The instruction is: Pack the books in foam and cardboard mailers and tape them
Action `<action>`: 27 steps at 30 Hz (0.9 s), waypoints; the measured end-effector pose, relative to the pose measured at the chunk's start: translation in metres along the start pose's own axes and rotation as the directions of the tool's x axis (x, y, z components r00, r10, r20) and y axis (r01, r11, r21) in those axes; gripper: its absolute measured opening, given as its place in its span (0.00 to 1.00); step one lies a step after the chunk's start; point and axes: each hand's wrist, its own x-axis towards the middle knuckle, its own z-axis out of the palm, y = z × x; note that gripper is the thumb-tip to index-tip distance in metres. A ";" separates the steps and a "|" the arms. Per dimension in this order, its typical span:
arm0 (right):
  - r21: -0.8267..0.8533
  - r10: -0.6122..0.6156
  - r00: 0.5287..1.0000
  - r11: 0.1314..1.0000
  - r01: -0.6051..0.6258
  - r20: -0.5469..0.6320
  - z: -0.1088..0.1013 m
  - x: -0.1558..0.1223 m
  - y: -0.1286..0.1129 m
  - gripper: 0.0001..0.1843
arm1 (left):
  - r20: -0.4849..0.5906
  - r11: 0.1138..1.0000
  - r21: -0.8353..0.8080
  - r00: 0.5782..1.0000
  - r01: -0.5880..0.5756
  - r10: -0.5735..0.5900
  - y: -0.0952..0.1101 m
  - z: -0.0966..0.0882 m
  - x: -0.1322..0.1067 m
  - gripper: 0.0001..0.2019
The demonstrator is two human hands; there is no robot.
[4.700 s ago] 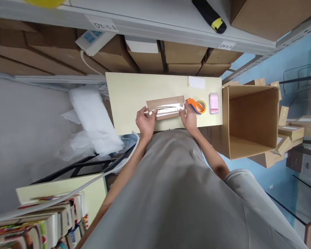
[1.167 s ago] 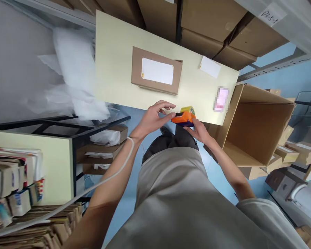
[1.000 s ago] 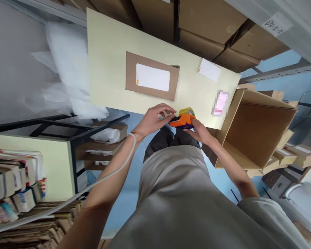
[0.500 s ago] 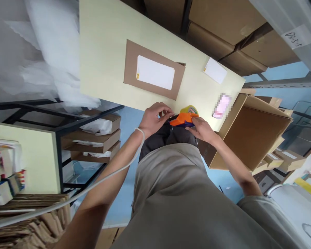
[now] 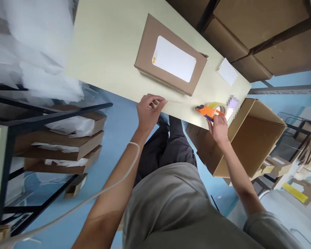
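Observation:
My right hand (image 5: 219, 130) grips an orange tape dispenser (image 5: 207, 111) with dark blue parts, near the table's front edge. On it sits a roll of yellowish tape (image 5: 217, 105). My left hand (image 5: 150, 110) is closed in a pinch at the table edge, left of the dispenser. A faint, clear strip of tape (image 5: 180, 102) runs from these fingertips towards the dispenser. Behind both hands a brown cardboard box (image 5: 145, 52) with a white label (image 5: 175, 58) lies on the pale table (image 5: 106, 58).
A white card or label (image 5: 227, 71) and a pixelated object (image 5: 232, 103) lie on the right of the table. An open carton (image 5: 254, 145) stands by its right end. Shelves with large cartons (image 5: 259, 24) line the back. White wrapping (image 5: 38, 52) hangs on the left.
My hands have moved apart: the right one went right with the dispenser, while the left stayed pinched and shifted slightly left. Between them the strip of tape now stretches. The view has also shifted.

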 end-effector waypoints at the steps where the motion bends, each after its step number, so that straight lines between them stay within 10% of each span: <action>1: -0.011 0.012 1.000 1.000 -0.013 -0.025 0.005 0.005 0.000 0.21 | -0.028 1.000 -0.012 1.000 -0.001 0.001 -0.005 0.008 0.004 0.07; 11: -0.022 0.054 0.997 0.998 -0.056 -0.047 0.049 0.020 -0.006 0.19 | -0.188 0.990 -0.038 0.974 -0.135 0.126 -0.039 0.048 0.033 0.10; 21: -0.120 0.048 0.990 0.991 -0.065 -0.136 0.059 0.033 -0.012 0.13 | -0.223 0.961 -0.222 0.951 0.162 -0.212 -0.013 0.063 0.041 0.13; 27: -0.083 0.031 0.994 0.996 -0.039 -0.104 0.058 0.033 -0.028 0.14 | -0.393 0.955 -0.263 0.888 0.140 -0.238 -0.033 0.072 0.051 0.17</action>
